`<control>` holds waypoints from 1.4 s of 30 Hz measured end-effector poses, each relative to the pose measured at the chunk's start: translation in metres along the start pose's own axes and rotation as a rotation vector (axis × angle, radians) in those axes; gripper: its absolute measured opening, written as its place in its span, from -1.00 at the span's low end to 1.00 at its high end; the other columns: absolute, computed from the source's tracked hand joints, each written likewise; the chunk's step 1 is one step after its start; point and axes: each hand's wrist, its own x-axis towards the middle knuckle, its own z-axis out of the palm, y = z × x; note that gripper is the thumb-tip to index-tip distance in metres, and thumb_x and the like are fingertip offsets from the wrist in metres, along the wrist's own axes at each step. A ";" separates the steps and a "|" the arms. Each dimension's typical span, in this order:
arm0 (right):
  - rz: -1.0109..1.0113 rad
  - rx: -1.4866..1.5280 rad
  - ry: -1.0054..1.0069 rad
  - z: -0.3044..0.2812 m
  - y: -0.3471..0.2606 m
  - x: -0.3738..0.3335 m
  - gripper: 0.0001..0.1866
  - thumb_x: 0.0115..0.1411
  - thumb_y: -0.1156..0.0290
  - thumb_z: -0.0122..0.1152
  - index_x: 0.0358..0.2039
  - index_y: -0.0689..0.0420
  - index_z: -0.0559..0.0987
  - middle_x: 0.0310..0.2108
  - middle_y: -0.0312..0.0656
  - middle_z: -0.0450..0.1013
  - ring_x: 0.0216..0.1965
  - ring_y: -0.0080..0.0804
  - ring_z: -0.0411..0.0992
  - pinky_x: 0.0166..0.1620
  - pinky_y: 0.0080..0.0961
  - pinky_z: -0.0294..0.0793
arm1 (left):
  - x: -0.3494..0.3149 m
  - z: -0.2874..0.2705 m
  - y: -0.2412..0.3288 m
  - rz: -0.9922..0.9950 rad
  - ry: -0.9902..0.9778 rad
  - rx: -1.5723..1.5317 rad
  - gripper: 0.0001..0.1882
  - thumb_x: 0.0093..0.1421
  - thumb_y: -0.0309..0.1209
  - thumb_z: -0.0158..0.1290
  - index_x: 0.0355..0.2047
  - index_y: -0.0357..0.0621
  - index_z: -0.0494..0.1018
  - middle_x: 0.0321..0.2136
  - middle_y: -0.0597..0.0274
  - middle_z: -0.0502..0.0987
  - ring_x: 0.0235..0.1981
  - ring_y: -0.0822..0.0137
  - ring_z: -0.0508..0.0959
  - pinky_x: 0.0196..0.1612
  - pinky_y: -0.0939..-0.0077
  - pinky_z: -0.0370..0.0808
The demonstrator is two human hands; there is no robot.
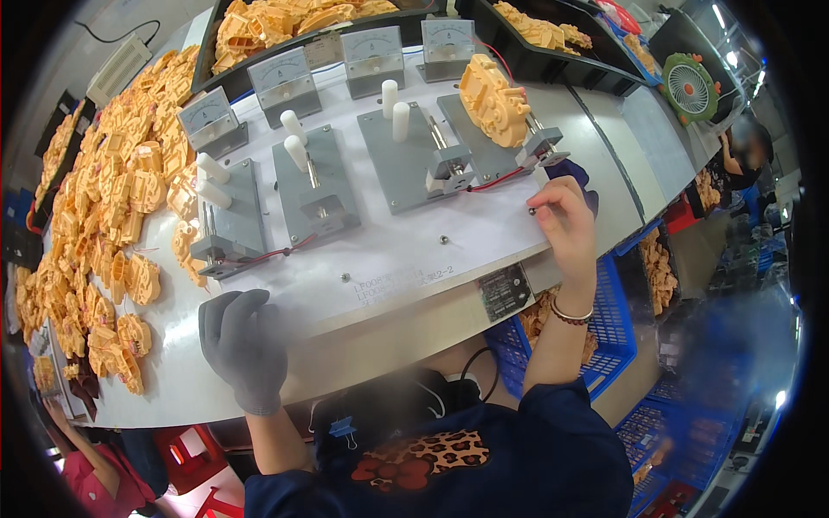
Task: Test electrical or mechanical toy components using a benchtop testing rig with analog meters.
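Note:
My right hand, bare, is raised at the right end of the row of grey test fixtures. Its thumb and finger pinch a small dark metal piece, too small to name surely. Just beyond it, a beige plastic gear housing sits tilted on the rightmost fixture. In a grey glove, my left hand rests at the table's near edge, below the leftmost fixture. Its fingers are curled, and their inner side is hidden. Two small metal pieces, one silvery and one farther left, lie on the white sheet.
Several analog meters stand behind the fixtures, with white pegs upright before them. Beige housings heap along the left. Black bins line the back. A blue crate stands below the table at right, and a green fan beyond.

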 end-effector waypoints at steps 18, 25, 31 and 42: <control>0.112 -0.038 -0.016 -0.002 -0.008 0.004 -0.83 0.20 0.45 0.22 -0.26 0.29 0.54 -0.27 -0.23 0.37 -0.21 -0.46 0.35 -0.08 -0.60 0.33 | 0.002 -0.003 0.001 0.041 -0.055 0.002 -0.82 -0.01 -0.65 0.10 -0.34 -0.28 0.53 -0.41 0.10 0.50 -0.35 0.19 0.48 -0.27 0.41 0.41; 0.077 -0.059 0.052 0.007 -0.007 0.000 -0.86 0.23 0.47 0.20 -0.30 0.30 0.53 -0.28 -0.25 0.35 -0.23 -0.50 0.33 -0.12 -0.61 0.33 | 0.001 -0.002 0.002 0.013 -0.060 0.030 -0.82 0.00 -0.64 0.11 -0.34 -0.27 0.53 -0.40 0.11 0.50 -0.35 0.19 0.48 -0.28 0.42 0.41; 0.074 -0.067 0.048 0.006 -0.006 -0.001 -0.88 0.24 0.47 0.18 -0.32 0.27 0.51 -0.29 -0.27 0.32 -0.23 -0.52 0.29 -0.11 -0.61 0.26 | 0.002 -0.002 0.003 0.027 -0.055 0.020 -0.84 0.00 -0.63 0.11 -0.35 -0.27 0.53 -0.41 0.11 0.50 -0.34 0.18 0.48 -0.27 0.40 0.41; 0.005 -0.095 0.056 0.006 -0.003 -0.001 -0.87 0.25 0.45 0.19 -0.30 0.28 0.54 -0.27 -0.24 0.36 -0.26 -0.48 0.37 -0.12 -0.61 0.38 | 0.005 0.001 0.004 0.043 -0.030 0.044 -0.83 -0.05 -0.59 0.13 -0.38 -0.19 0.53 -0.44 0.14 0.51 -0.37 0.16 0.48 -0.28 0.34 0.42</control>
